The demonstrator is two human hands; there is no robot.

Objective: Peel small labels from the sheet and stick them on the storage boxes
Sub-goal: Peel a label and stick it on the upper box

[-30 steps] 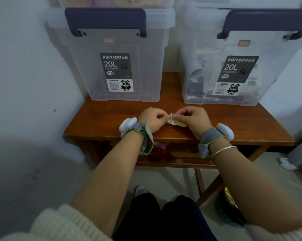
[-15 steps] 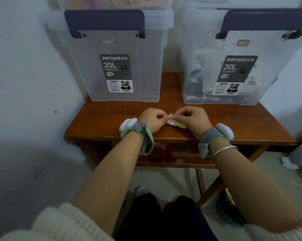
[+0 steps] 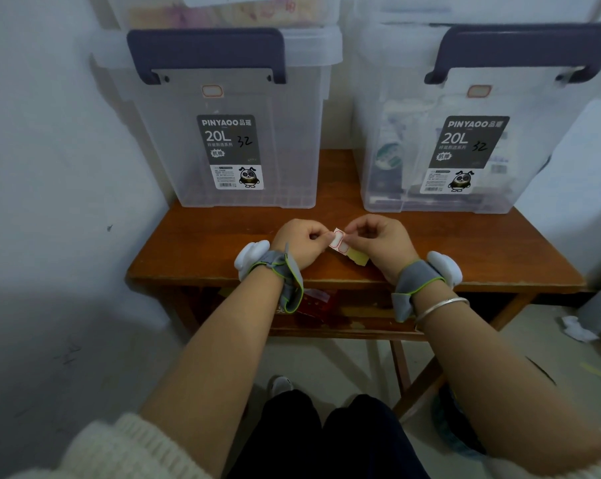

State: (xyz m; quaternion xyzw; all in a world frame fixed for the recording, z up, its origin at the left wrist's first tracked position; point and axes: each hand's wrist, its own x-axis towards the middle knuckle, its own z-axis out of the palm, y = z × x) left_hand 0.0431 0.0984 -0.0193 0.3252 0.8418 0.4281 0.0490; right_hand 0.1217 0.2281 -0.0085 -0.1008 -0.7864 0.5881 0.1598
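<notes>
There, the small label sheet [image 3: 340,240], with red-framed white labels and a yellow backing end toward 5 o'clock, was pinched between both hands just above the desk [image 3: 202,247]. The left hand [image 3: 301,240] had its fingers closed on the sheet's left edge and the right hand [image 3: 378,240] on its right edge. At 12 o'clock stood two clear storage boxes [image 3: 244,133], each already bearing a small label.

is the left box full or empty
Empty, as far as shows: the left box is see-through with nothing visible inside, while the right box shows packets through its wall.
</notes>
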